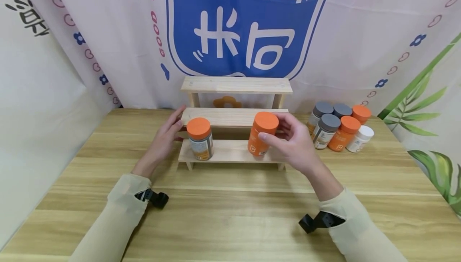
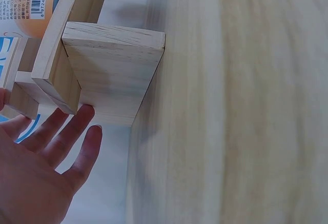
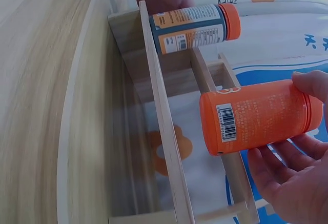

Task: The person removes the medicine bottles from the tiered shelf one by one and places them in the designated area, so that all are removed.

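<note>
My right hand (image 1: 293, 142) grips an orange bottle (image 1: 261, 136) near its cap, thumb on one side and fingers on the other. In the right wrist view the bottle's base hangs above the lowest shelf board (image 3: 166, 131) of a three-step wooden rack (image 1: 235, 83). A grey bottle with an orange cap (image 1: 200, 140) stands upright at the left of that lowest step. My left hand (image 1: 163, 142) is at the rack's left end, fingers extended. Its fingertips (image 2: 84, 112) are right at the end of the lowest board in the left wrist view.
A cluster of bottles stands at the right back of the wooden table (image 1: 230, 214): several with grey caps (image 1: 329, 122), two with orange caps (image 1: 350, 125), and a small white one (image 1: 360, 139). Behind the rack hangs a printed white and blue cloth (image 1: 137, 34).
</note>
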Motion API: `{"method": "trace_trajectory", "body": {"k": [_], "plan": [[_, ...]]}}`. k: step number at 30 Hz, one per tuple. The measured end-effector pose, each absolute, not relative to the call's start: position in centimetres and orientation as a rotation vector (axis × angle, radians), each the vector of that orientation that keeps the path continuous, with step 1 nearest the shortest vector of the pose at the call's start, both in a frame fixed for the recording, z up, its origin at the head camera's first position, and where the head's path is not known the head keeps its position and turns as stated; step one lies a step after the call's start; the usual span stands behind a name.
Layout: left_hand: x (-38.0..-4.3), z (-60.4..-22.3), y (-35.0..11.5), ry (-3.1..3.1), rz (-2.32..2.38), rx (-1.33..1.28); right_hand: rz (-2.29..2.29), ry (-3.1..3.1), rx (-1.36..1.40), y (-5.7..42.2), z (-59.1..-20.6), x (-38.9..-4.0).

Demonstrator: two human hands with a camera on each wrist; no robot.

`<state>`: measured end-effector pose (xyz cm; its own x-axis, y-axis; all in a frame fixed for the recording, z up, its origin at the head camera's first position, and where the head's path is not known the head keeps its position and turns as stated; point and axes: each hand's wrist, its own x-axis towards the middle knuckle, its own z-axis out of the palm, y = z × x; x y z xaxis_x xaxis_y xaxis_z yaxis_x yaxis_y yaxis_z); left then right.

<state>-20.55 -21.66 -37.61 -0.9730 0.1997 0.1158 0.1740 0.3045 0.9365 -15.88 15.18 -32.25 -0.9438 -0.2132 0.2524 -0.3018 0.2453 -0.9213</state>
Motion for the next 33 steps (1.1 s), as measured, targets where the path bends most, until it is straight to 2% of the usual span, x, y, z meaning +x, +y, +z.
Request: {"method": "trace_trajectory", "body": {"k": [33], "plan": [[-20.6, -37.7, -21.7, 2.536, 1.797, 0.361, 1.625, -2.421, 0.291, 22.2, -32.2, -14.7]]}}
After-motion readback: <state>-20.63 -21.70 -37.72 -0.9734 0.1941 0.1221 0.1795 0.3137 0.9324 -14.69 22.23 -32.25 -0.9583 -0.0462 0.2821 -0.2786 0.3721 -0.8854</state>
